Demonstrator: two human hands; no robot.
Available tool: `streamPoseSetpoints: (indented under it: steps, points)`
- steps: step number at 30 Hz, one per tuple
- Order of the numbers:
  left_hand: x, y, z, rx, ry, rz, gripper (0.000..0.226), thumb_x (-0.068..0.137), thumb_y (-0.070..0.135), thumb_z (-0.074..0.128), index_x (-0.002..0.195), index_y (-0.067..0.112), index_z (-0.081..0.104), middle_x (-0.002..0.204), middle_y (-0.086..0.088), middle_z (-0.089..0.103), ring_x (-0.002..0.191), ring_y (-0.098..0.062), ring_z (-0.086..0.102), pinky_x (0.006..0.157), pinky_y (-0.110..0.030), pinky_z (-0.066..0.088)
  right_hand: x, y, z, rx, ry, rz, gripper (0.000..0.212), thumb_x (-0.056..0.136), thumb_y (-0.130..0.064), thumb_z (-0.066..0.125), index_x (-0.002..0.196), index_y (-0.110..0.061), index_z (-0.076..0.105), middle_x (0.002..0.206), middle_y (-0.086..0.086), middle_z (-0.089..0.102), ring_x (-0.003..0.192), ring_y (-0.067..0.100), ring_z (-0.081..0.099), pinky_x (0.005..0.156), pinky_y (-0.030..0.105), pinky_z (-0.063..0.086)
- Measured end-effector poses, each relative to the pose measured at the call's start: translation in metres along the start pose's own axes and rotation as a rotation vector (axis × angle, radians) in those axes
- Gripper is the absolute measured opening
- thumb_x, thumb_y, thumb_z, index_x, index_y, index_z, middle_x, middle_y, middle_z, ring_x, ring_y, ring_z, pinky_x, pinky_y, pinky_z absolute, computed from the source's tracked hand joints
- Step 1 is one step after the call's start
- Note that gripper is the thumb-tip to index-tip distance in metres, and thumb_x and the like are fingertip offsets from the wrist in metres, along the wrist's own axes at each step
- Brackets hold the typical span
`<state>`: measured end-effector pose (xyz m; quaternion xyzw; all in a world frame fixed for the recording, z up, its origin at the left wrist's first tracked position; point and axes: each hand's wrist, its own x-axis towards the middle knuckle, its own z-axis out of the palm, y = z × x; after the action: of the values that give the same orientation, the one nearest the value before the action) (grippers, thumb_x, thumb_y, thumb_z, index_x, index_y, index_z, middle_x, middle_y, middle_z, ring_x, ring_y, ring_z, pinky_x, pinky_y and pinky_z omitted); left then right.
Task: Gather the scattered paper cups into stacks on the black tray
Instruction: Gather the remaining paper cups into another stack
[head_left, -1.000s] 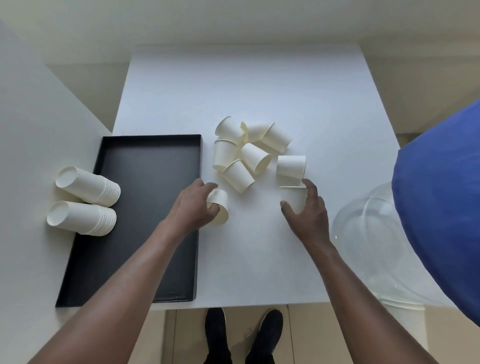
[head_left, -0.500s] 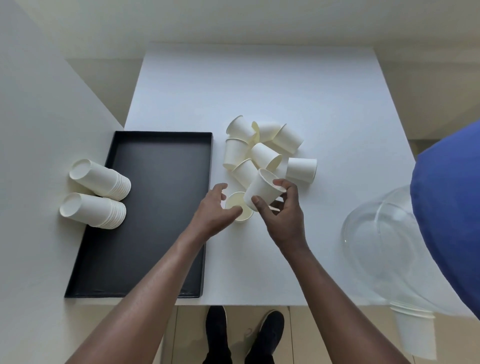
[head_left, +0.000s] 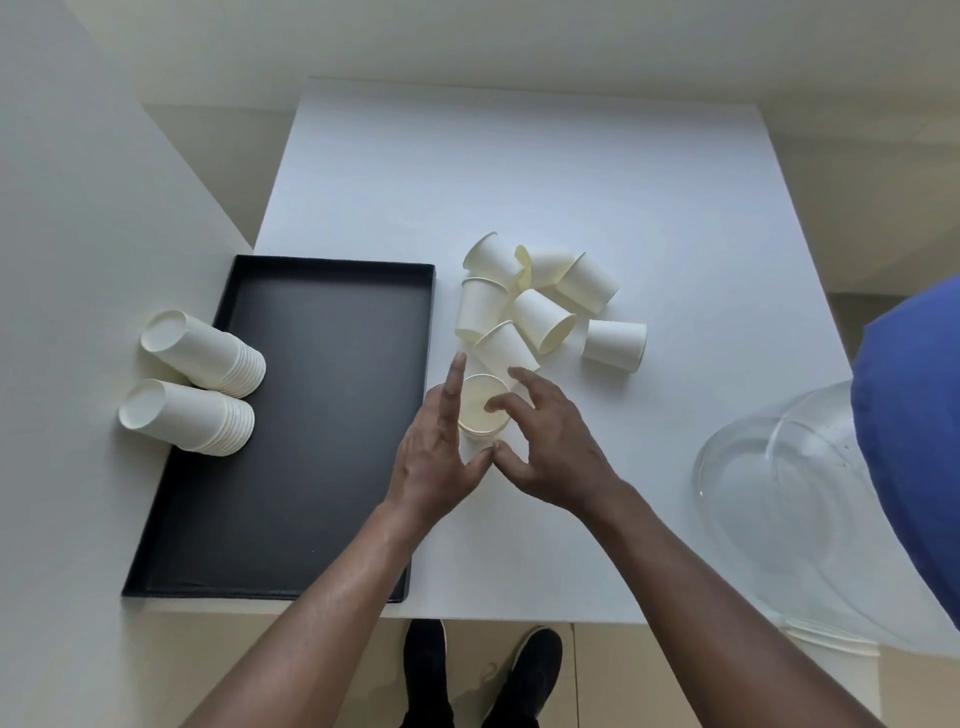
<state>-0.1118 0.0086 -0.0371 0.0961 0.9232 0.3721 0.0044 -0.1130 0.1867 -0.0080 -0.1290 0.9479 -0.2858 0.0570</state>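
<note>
Two nested paper cups (head_left: 480, 410) stand upright on the white table, just right of the black tray (head_left: 332, 364). My left hand (head_left: 441, 457) grips them from the left, fingers up along the side. My right hand (head_left: 545, 452) rests on them from the right, a fingertip inside the rim. Behind them several loose cups (head_left: 540, 306) lie tipped in a pile, one cup (head_left: 615, 345) apart to the right. Two stacks of cups (head_left: 208, 384) lie on their sides across the tray's left edge.
A clear plastic dome (head_left: 800, 514) lies at the table's right front corner, over some cups below the edge. A blue cloth shape (head_left: 914, 441) fills the right side. A white surface (head_left: 78, 364) adjoins the tray on the left. My shoes (head_left: 483, 670) show below.
My right hand lifted a cup from the table and set it into the cup held by my left hand. Both hands now close around the nested pair.
</note>
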Motion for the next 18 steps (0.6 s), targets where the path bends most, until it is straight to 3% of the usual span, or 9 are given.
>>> streamPoseSetpoints:
  steps: [2, 5, 8, 10, 14, 18]
  points:
    - [0.0, -0.002, 0.003, 0.031, 0.024, 0.027, 0.103, 0.083, 0.036, 0.079, 0.163, 0.021, 0.016, 0.134, -0.005, 0.054, 0.113, -0.019, 0.059, 0.085, -0.03, 0.052, 0.006, -0.004, -0.006, 0.106, 0.126, -0.024, 0.039, 0.085, -0.035, 0.065, 0.121, -0.02, 0.063, 0.143, 0.006, 0.053, 0.131, 0.024, 0.051, 0.102, 0.039, 0.048]
    - [0.001, -0.004, 0.008, 0.055, 0.046, 0.035, 0.092, 0.081, 0.032, 0.085, 0.156, 0.011, 0.037, 0.129, -0.009, 0.059, 0.113, -0.026, 0.061, 0.088, -0.044, 0.057, 0.039, -0.012, -0.013, 0.105, 0.33, 0.077, 0.038, 0.092, -0.038, 0.064, 0.126, -0.021, 0.061, 0.123, 0.0, 0.058, 0.107, 0.02, 0.062, 0.077, 0.037, 0.056]
    - [0.002, -0.001, 0.009, 0.048, 0.059, -0.012, 0.089, 0.08, 0.041, 0.085, 0.153, 0.009, 0.043, 0.132, -0.009, 0.06, 0.116, -0.026, 0.06, 0.093, -0.042, 0.053, 0.083, -0.015, -0.016, -0.166, 0.106, 0.213, 0.056, 0.095, -0.04, 0.061, 0.146, -0.025, 0.046, 0.13, 0.011, 0.052, 0.109, 0.031, 0.06, 0.081, 0.041, 0.053]
    - [0.004, 0.002, 0.01, 0.03, 0.083, -0.036, 0.085, 0.08, 0.04, 0.085, 0.148, 0.007, 0.048, 0.134, -0.011, 0.061, 0.119, -0.028, 0.061, 0.096, -0.043, 0.053, 0.102, -0.017, -0.014, -0.358, -0.061, 0.231, 0.057, 0.096, -0.041, 0.059, 0.148, -0.026, 0.041, 0.131, 0.015, 0.049, 0.11, 0.036, 0.058, 0.084, 0.042, 0.049]
    - [0.005, 0.006, 0.012, 0.016, 0.09, -0.054, 0.078, 0.08, 0.027, 0.086, 0.145, 0.003, 0.05, 0.135, -0.012, 0.062, 0.122, -0.031, 0.061, 0.098, -0.043, 0.052, 0.111, -0.012, -0.006, -0.435, -0.084, 0.25, 0.042, 0.096, -0.039, 0.062, 0.13, -0.016, 0.053, 0.126, 0.016, 0.052, 0.109, 0.037, 0.059, 0.076, 0.038, 0.039]
    - [0.006, 0.002, 0.014, 0.008, 0.102, -0.068, 0.08, 0.078, 0.025, 0.086, 0.145, 0.001, 0.049, 0.138, -0.013, 0.06, 0.124, -0.032, 0.06, 0.1, -0.041, 0.051, 0.105, -0.006, -0.01, -0.349, -0.05, 0.282, 0.043, 0.094, -0.043, 0.065, 0.124, -0.014, 0.054, 0.118, 0.014, 0.06, 0.108, 0.036, 0.063, 0.079, 0.038, 0.046]
